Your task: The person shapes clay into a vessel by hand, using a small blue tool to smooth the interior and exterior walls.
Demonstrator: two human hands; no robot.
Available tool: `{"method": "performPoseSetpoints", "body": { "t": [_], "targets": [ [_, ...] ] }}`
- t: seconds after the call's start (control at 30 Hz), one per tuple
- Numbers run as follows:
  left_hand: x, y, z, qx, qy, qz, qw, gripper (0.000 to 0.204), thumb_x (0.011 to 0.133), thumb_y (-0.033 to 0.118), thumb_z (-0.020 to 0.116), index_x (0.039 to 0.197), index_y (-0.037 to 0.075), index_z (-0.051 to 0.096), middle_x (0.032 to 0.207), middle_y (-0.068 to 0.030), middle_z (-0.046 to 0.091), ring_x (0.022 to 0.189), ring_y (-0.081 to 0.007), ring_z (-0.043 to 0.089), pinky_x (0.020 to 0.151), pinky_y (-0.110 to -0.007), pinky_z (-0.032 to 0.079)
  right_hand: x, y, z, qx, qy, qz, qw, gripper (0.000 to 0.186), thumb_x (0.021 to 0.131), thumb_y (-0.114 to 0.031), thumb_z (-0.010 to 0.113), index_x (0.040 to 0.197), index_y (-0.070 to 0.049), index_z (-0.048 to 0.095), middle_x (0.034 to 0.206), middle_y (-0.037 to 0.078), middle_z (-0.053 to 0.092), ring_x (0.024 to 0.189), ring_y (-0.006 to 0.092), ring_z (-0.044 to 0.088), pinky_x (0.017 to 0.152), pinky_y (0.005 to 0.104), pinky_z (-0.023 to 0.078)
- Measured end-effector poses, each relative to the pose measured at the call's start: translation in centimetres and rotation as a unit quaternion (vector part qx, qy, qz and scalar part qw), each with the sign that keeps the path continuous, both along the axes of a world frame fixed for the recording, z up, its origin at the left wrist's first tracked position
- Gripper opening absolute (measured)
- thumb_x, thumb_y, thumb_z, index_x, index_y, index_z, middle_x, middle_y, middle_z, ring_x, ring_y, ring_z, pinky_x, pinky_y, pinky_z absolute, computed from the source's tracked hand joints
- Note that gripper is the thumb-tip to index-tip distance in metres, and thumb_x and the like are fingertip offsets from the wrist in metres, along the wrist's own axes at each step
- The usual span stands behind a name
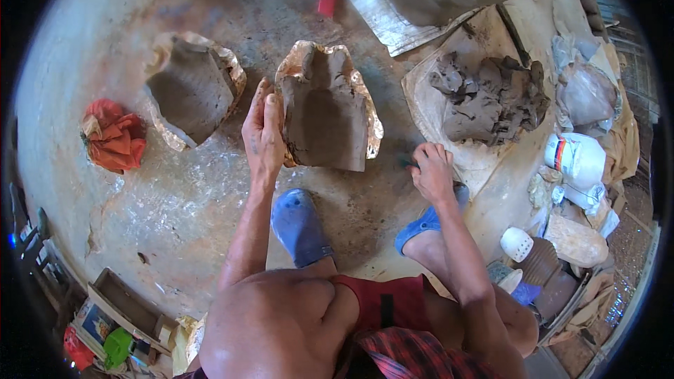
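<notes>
A clay-lined mould half [327, 109] with a pale crusted rim lies on the floor in front of me. My left hand [263, 130] rests flat against its left edge, fingers together and extended. My right hand [432, 170] is down on the floor to the mould's right, fingers curled over a small green thing that is mostly hidden. A second mould half [191, 86] lies further left, apart from both hands. A heap of grey clay [491, 98] sits on a plastic sheet [435, 123] just beyond my right hand.
My feet in blue clogs [300, 227] stand on the stained concrete floor [175, 203]. A red-orange rag [112, 135] lies at left. White plastic containers [576, 158], bags and a white cup [517, 243] crowd the right. A wooden tray [126, 309] sits lower left.
</notes>
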State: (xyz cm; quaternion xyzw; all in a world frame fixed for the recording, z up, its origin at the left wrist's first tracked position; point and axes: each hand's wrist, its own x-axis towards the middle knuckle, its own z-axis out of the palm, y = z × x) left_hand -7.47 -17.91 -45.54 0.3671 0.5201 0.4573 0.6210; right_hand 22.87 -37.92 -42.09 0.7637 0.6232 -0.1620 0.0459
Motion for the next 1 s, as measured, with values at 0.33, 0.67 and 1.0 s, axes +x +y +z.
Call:
{"method": "performPoseSetpoints", "body": {
  "t": [0.33, 0.67, 1.0],
  "targets": [
    [2.0, 1.3, 4.1, 0.075, 0.354, -0.096, 0.927, 0.056, 0.085, 0.034, 0.085, 0.125, -0.002, 0.068, 0.085, -0.0137, 0.075, 0.074, -0.0199, 0.070, 0.073, -0.038, 0.056, -10.5, 12.8, 4.8, 0.321, 0.314, -0.173, 0.877, 0.018, 0.094, -0.012, 0.077, 0.101, 0.000, 0.066, 0.089, 0.008, 0.066, 0.066, 0.0137, 0.065, 0.059, 0.0282, 0.053],
    [1.3, 1.2, 2.8, 0.132, 0.398, -0.066, 0.905, 0.034, 0.088, 0.021, 0.075, 0.113, -0.002, 0.072, 0.086, -0.0221, 0.075, 0.077, -0.0324, 0.075, 0.073, -0.044, 0.057, -18.2, 17.9, 0.4, 0.183, 0.410, -0.415, 0.791, 0.025, 0.107, -0.015, 0.059, 0.118, 0.006, 0.069, 0.087, 0.012, 0.074, 0.062, 0.0163, 0.073, 0.053, 0.0305, 0.059],
    [0.7, 1.0, 2.0, 0.101, 0.322, -0.038, 0.941, 0.041, 0.090, 0.014, 0.072, 0.126, -0.004, 0.071, 0.100, -0.0190, 0.078, 0.086, -0.0216, 0.076, 0.081, -0.036, 0.059, -18.9, 18.0, -0.5, 0.161, 0.476, -0.396, 0.768, 0.022, 0.102, -0.013, 0.066, 0.111, 0.005, 0.074, 0.078, 0.015, 0.074, 0.053, 0.0198, 0.069, 0.051, 0.0352, 0.053]
  ]
}}
